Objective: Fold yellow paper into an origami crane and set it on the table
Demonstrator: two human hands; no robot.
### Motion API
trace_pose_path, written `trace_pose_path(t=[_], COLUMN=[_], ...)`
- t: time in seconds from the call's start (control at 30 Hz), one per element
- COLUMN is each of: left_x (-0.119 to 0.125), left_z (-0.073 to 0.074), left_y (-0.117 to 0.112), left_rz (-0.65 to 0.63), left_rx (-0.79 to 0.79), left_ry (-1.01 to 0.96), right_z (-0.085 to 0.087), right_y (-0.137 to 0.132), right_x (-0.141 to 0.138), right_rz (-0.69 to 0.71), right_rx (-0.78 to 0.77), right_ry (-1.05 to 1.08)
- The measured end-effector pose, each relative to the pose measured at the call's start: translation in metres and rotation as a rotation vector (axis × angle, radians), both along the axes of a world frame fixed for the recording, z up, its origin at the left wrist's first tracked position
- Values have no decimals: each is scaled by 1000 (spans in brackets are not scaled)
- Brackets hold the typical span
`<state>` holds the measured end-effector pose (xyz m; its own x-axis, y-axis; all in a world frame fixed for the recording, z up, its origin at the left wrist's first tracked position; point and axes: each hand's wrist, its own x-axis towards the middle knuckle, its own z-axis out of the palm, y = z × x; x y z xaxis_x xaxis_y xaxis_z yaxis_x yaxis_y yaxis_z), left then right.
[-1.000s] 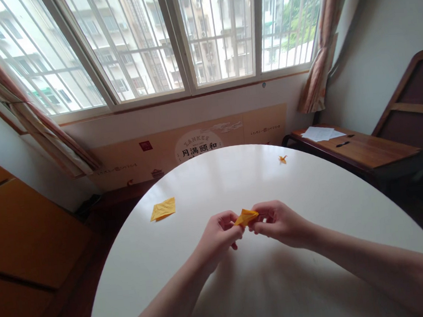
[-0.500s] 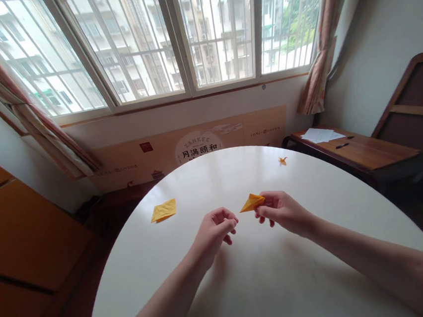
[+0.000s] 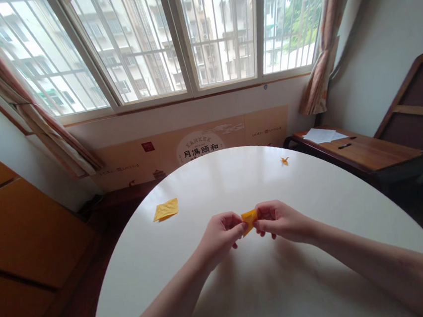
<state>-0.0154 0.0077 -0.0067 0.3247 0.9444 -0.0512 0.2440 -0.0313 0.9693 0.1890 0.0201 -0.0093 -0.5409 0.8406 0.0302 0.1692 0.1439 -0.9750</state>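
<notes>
Over the middle of a round white table (image 3: 269,292), my left hand (image 3: 221,237) and my right hand (image 3: 283,221) both pinch a small folded piece of orange paper (image 3: 248,220). Both hands are closed, with fingertips pressed on the paper from either side, a little above the tabletop. A flat stack of orange paper squares (image 3: 166,209) lies on the table to the left, beyond my left hand. A tiny folded orange paper crane (image 3: 284,160) stands near the table's far right edge.
A window with bars and tied curtains fills the far wall. A brown side table (image 3: 368,151) with white sheets (image 3: 323,134) and a dark pen (image 3: 344,145) stands at the right, beside a dark chair. Wooden panels (image 3: 20,236) line the left.
Half a second ago only my right hand held the orange paper, raised and apart from my left. Now my left hand has closed on it again and both hands are together.
</notes>
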Motion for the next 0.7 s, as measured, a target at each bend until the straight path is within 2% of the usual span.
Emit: trace_pose_path(t=[0.3, 0.5, 0.7], left_x=[0, 1, 1], left_z=[1, 9, 7], left_y=[-2, -3, -3], left_rz=[-48, -2, 7], left_rx=[-62, -52, -60], left_ry=[57, 4, -14], right_z=[-5, 1, 0], right_y=[1, -3, -4], right_x=[-3, -5, -6], right_rz=[-34, -2, 7], right_rx=[-41, -64, -81], right_ry=[97, 55, 57])
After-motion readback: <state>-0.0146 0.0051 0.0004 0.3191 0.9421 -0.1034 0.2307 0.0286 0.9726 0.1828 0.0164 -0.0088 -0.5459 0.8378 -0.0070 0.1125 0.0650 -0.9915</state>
